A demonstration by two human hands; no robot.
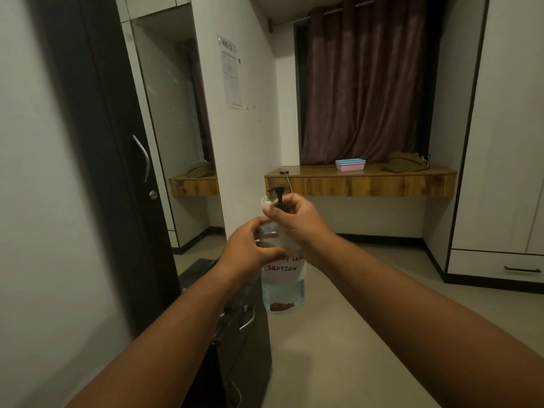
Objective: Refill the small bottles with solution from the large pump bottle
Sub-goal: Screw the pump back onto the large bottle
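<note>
left side: pretty tight, the tall dark wardrobe door with a curved metal handle (97, 160) runs close along the left arm, and a low dark drawer cabinet with metal handles (247, 328) sits right under the left forearm
middle: both hands are bunched together on the clear pump bottle with a handwritten white label (284, 278), held up in the air, so nothing fits between them
right side: wide open grey floor (368, 319), loads of room for the right arm to swing out
ahead: the wall-mounted wooden shelf (359, 184) blocks the far end, with stacked blue and pink plastic trays (350, 165) on top
far right: white cupboard with a bottom drawer (497, 201), well apart from the arms
</note>
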